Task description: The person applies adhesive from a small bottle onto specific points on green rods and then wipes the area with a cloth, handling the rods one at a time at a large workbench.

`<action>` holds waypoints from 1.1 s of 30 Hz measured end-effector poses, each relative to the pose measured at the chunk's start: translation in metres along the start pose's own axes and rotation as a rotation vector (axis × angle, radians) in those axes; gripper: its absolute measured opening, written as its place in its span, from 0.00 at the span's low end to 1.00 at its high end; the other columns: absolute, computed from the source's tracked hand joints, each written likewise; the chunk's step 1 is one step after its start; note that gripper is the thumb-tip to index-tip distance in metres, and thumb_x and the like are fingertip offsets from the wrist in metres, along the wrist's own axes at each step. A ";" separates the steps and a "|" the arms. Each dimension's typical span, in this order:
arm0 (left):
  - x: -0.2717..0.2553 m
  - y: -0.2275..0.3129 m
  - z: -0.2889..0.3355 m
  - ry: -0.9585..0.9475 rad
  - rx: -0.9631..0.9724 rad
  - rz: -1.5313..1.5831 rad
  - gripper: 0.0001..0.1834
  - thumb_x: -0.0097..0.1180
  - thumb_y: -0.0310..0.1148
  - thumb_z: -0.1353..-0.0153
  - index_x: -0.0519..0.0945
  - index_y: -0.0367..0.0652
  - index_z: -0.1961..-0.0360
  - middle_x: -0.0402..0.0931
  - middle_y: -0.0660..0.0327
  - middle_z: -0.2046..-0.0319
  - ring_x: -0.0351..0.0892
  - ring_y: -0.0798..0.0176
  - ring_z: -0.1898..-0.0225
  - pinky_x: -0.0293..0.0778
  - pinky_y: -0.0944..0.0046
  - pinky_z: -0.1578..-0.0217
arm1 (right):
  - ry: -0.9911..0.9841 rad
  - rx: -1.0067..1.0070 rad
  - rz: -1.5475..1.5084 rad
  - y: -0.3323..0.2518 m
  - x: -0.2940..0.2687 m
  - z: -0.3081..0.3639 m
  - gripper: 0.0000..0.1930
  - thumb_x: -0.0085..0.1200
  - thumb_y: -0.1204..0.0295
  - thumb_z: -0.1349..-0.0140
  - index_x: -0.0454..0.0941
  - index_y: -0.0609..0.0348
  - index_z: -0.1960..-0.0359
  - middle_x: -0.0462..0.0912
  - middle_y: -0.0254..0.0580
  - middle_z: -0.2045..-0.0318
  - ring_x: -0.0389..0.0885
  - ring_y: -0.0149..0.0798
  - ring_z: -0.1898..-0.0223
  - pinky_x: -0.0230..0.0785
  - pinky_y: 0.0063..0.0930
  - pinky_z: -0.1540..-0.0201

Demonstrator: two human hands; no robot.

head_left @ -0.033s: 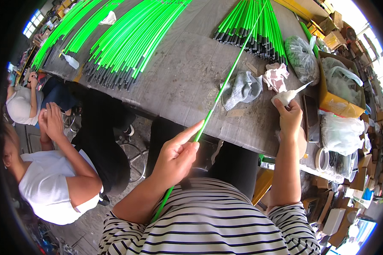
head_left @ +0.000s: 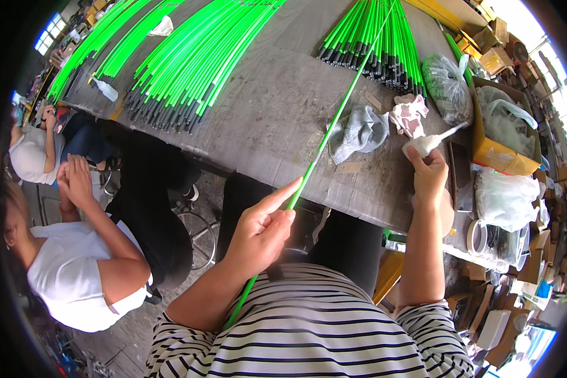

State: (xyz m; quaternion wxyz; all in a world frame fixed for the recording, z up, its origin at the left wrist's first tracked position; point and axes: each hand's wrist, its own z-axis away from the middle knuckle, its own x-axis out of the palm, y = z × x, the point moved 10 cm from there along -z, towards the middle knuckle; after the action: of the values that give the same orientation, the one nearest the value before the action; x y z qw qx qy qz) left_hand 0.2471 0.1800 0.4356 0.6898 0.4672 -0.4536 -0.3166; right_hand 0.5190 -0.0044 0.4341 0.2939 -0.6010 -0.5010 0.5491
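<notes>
A thin bright green rod (head_left: pixel 307 174) slants from beside my body up across the table. My left hand (head_left: pixel 258 236) is closed round its lower part, the index finger stretched along it. In my right hand (head_left: pixel 429 173) is a small white squeeze bottle (head_left: pixel 422 146) with a long thin nozzle, which points up and right, away from the rod. Between the rod and the bottle lie a crumpled grey cloth (head_left: pixel 368 129) and a crumpled pinkish-white piece (head_left: pixel 409 114). My left palm hides part of the rod.
Green rods with black ends lie in a right bundle (head_left: pixel 375 53) and a wide left spread (head_left: pixel 195 66). At right are a filled plastic bag (head_left: pixel 447 88), a yellow carton (head_left: pixel 494 150) and a tape roll (head_left: pixel 477 236). A co-worker (head_left: pixel 82 271) sits at left.
The bottle in my right hand has tipped slightly, its nozzle tip a little lower and further right. My left hand and the rod look unmoved.
</notes>
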 end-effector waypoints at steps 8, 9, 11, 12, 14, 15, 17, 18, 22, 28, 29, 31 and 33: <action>-0.017 0.008 -0.003 0.084 0.121 -0.155 0.25 0.46 0.23 0.40 0.61 0.41 0.41 0.60 0.72 0.81 0.51 0.82 0.85 0.49 0.79 0.85 | -0.216 -0.192 -0.310 -0.095 0.006 0.074 0.15 0.53 0.67 0.42 0.72 0.68 0.60 0.76 0.38 0.71 0.74 0.30 0.72 0.67 0.22 0.66; -0.019 0.010 -0.003 0.096 0.168 -0.198 0.24 0.46 0.23 0.40 0.61 0.40 0.41 0.61 0.71 0.79 0.51 0.82 0.86 0.49 0.79 0.86 | -0.233 -0.250 -0.197 -0.103 0.003 0.082 0.16 0.55 0.66 0.44 0.73 0.67 0.60 0.75 0.38 0.71 0.73 0.29 0.72 0.66 0.22 0.65; -0.020 0.011 -0.005 0.102 0.201 -0.233 0.24 0.47 0.24 0.40 0.62 0.40 0.41 0.63 0.69 0.75 0.52 0.82 0.88 0.50 0.79 0.87 | -0.200 -0.364 -0.041 -0.112 -0.004 0.092 0.18 0.63 0.69 0.54 0.76 0.66 0.63 0.73 0.37 0.73 0.70 0.30 0.69 0.62 0.22 0.65; -0.021 0.010 -0.005 0.100 0.184 -0.227 0.24 0.47 0.24 0.40 0.62 0.41 0.41 0.63 0.68 0.74 0.53 0.82 0.88 0.51 0.79 0.87 | -0.203 -0.407 -0.071 -0.117 -0.003 0.095 0.18 0.65 0.71 0.57 0.77 0.65 0.63 0.73 0.37 0.73 0.70 0.31 0.69 0.62 0.23 0.65; -0.022 0.010 -0.005 0.111 0.155 -0.256 0.24 0.47 0.25 0.40 0.63 0.41 0.41 0.63 0.67 0.73 0.55 0.81 0.89 0.53 0.79 0.88 | -0.226 -0.478 -0.074 -0.127 0.001 0.102 0.19 0.67 0.72 0.60 0.78 0.64 0.64 0.74 0.38 0.73 0.70 0.31 0.69 0.63 0.23 0.65; -0.020 0.013 -0.004 0.122 0.142 -0.290 0.24 0.47 0.25 0.40 0.63 0.42 0.41 0.63 0.68 0.74 0.56 0.81 0.89 0.55 0.79 0.88 | -0.246 -0.508 -0.047 -0.133 0.004 0.105 0.19 0.68 0.73 0.61 0.78 0.63 0.64 0.74 0.38 0.72 0.70 0.32 0.70 0.63 0.23 0.65; -0.021 0.015 -0.005 0.132 0.137 -0.349 0.24 0.47 0.25 0.40 0.63 0.42 0.41 0.62 0.68 0.75 0.59 0.81 0.89 0.57 0.79 0.89 | -0.272 -0.522 -0.020 -0.136 0.009 0.107 0.19 0.68 0.73 0.63 0.79 0.63 0.65 0.75 0.39 0.73 0.70 0.32 0.70 0.63 0.23 0.66; -0.021 0.016 -0.006 0.132 0.146 -0.372 0.24 0.47 0.26 0.40 0.63 0.42 0.42 0.62 0.68 0.75 0.60 0.80 0.89 0.58 0.79 0.89 | -0.278 -0.508 -0.020 -0.132 0.011 0.107 0.19 0.69 0.73 0.63 0.79 0.63 0.65 0.75 0.39 0.73 0.71 0.33 0.71 0.64 0.23 0.67; -0.021 0.019 -0.005 0.137 0.182 -0.404 0.23 0.47 0.26 0.40 0.64 0.42 0.42 0.60 0.68 0.76 0.60 0.80 0.89 0.59 0.78 0.89 | -0.280 -0.484 -0.025 -0.130 0.016 0.109 0.20 0.69 0.72 0.64 0.79 0.62 0.66 0.75 0.38 0.75 0.71 0.32 0.72 0.64 0.22 0.69; -0.022 0.020 -0.004 0.134 0.201 -0.411 0.23 0.47 0.25 0.40 0.64 0.42 0.42 0.61 0.67 0.77 0.60 0.79 0.89 0.59 0.78 0.89 | -0.283 -0.479 0.006 -0.130 0.019 0.108 0.20 0.70 0.71 0.65 0.80 0.62 0.67 0.74 0.37 0.76 0.70 0.32 0.72 0.64 0.22 0.69; -0.021 0.020 -0.004 0.134 0.200 -0.408 0.23 0.47 0.25 0.40 0.64 0.42 0.42 0.61 0.67 0.77 0.60 0.79 0.89 0.59 0.78 0.89 | -0.282 -0.482 0.003 -0.130 0.019 0.108 0.20 0.70 0.71 0.65 0.80 0.62 0.66 0.74 0.37 0.76 0.70 0.32 0.72 0.64 0.22 0.69; -0.020 0.021 -0.004 0.132 0.199 -0.404 0.23 0.47 0.25 0.40 0.64 0.42 0.42 0.62 0.67 0.77 0.60 0.79 0.89 0.59 0.78 0.89 | -0.283 -0.479 0.005 -0.128 0.019 0.108 0.20 0.69 0.71 0.65 0.80 0.62 0.66 0.74 0.37 0.76 0.70 0.32 0.72 0.64 0.22 0.68; -0.020 0.020 -0.004 0.132 0.200 -0.390 0.23 0.47 0.25 0.40 0.64 0.42 0.42 0.62 0.67 0.77 0.60 0.79 0.89 0.59 0.78 0.89 | -0.283 -0.483 0.010 -0.128 0.020 0.108 0.20 0.69 0.71 0.65 0.80 0.61 0.66 0.74 0.36 0.76 0.70 0.32 0.72 0.64 0.22 0.68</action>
State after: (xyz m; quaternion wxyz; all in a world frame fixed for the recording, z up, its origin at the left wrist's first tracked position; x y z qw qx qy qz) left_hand 0.2434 0.2064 0.4472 0.5938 0.6320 -0.3376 -0.3661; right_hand 0.3781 0.0342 0.5183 0.0666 -0.5733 -0.6506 0.4937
